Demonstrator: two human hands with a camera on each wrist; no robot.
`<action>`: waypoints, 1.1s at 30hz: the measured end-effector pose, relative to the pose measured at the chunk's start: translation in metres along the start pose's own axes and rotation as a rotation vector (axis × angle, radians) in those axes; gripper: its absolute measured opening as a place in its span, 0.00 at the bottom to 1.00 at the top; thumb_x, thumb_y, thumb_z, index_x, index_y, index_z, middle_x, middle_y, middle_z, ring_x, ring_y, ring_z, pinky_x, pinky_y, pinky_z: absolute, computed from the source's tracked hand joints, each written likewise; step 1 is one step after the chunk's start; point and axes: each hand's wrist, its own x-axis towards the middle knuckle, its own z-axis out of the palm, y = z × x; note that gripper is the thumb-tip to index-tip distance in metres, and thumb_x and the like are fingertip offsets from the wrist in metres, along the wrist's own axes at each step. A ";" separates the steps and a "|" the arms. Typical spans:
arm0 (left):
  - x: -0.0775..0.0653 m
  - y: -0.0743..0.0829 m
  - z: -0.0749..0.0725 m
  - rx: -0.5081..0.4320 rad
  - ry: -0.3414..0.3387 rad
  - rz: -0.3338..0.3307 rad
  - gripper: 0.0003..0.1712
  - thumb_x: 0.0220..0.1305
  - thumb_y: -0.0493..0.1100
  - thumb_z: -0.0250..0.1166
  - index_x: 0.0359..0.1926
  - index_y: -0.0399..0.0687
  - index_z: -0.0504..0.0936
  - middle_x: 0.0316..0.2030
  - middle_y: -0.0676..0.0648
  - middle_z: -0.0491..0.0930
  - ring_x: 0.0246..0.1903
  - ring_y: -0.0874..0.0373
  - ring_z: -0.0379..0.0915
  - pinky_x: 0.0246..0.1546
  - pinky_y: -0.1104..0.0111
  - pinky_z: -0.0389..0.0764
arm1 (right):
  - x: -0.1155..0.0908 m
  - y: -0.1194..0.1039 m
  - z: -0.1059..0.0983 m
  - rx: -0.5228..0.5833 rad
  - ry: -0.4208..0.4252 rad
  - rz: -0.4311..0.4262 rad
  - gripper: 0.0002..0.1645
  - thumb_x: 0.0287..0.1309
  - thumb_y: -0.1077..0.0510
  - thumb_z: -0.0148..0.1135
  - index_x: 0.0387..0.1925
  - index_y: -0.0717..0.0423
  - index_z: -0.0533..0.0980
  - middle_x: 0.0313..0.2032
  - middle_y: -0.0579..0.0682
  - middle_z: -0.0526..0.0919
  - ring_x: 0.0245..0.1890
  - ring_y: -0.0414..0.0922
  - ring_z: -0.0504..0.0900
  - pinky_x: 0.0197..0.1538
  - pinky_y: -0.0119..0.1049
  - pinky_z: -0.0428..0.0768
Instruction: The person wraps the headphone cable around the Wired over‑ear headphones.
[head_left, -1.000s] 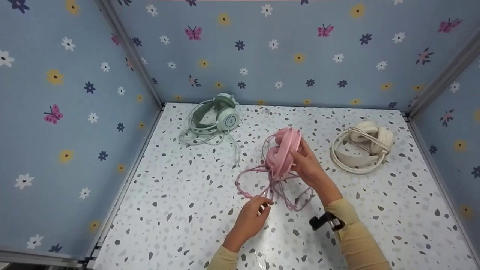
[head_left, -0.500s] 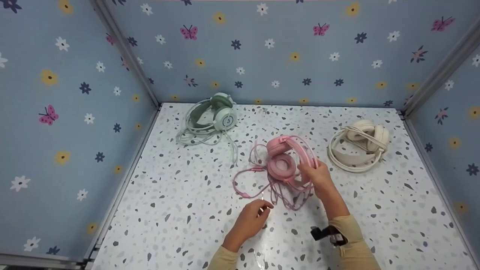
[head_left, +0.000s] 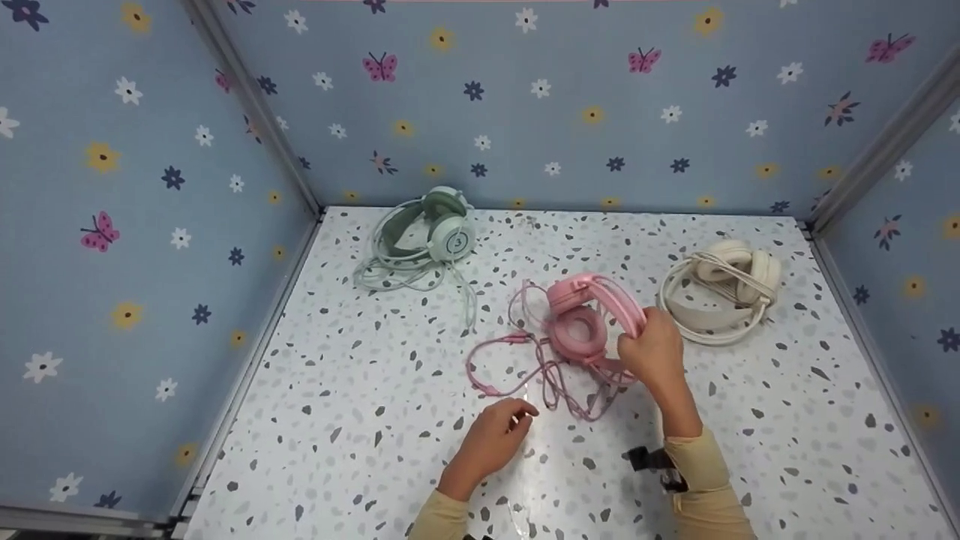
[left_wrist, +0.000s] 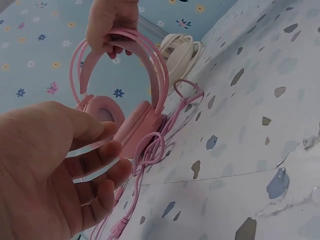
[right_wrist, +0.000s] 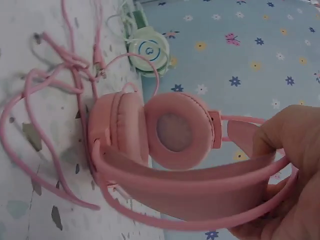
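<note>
Pink over-ear headphones point(head_left: 579, 334) stand mid-table, ear cups toward the left and headband toward the right. My right hand point(head_left: 654, 346) grips them by the top of the headband, fingers curled round it, as the right wrist view also shows. Their pink cable point(head_left: 491, 341) lies in loose loops to the left and in front of the cups. My left hand point(head_left: 496, 435) hovers near the front of the cable, fingers loosely bent and holding nothing. In the left wrist view the ear cup point(left_wrist: 137, 127) is just beyond those fingers point(left_wrist: 107, 155).
Green headphones point(head_left: 450, 238) with a loose cable lie at the back left. White headphones point(head_left: 712, 322), cable wound round them, lie at the right, close to my right hand. Flowered blue panels point(head_left: 555, 105) wall the speckled table point(head_left: 337, 465) at the back and sides.
The right hand has moved right and turned the pink headphones, so the headband now faces right and the cup cushions show. The left hand has drawn back slightly.
</note>
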 end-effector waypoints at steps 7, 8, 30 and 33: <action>0.005 -0.001 -0.004 0.017 0.061 0.016 0.09 0.71 0.39 0.57 0.46 0.47 0.81 0.37 0.57 0.75 0.35 0.65 0.72 0.36 0.69 0.76 | 0.001 0.005 0.006 0.315 0.106 0.218 0.12 0.56 0.64 0.58 0.40 0.68 0.71 0.31 0.59 0.74 0.32 0.53 0.71 0.38 0.44 0.69; 0.006 0.000 -0.005 0.017 0.071 0.023 0.09 0.71 0.39 0.56 0.47 0.46 0.81 0.38 0.56 0.75 0.36 0.64 0.72 0.36 0.68 0.76 | 0.001 0.007 0.007 0.340 0.153 0.238 0.12 0.56 0.62 0.61 0.38 0.67 0.72 0.30 0.58 0.74 0.30 0.51 0.71 0.36 0.42 0.69; 0.071 0.008 -0.049 -0.216 0.262 0.127 0.14 0.75 0.40 0.50 0.54 0.37 0.74 0.49 0.44 0.76 0.51 0.53 0.72 0.52 0.60 0.72 | -0.048 0.014 -0.095 1.285 -0.005 0.114 0.09 0.66 0.71 0.50 0.29 0.60 0.68 0.15 0.50 0.52 0.16 0.46 0.46 0.19 0.35 0.47; 0.066 0.014 -0.058 -0.374 0.180 0.154 0.14 0.76 0.41 0.48 0.38 0.36 0.76 0.35 0.42 0.79 0.35 0.50 0.76 0.39 0.63 0.77 | -0.050 0.019 -0.097 1.304 0.016 0.112 0.10 0.66 0.70 0.50 0.28 0.59 0.67 0.16 0.50 0.51 0.15 0.46 0.45 0.18 0.35 0.47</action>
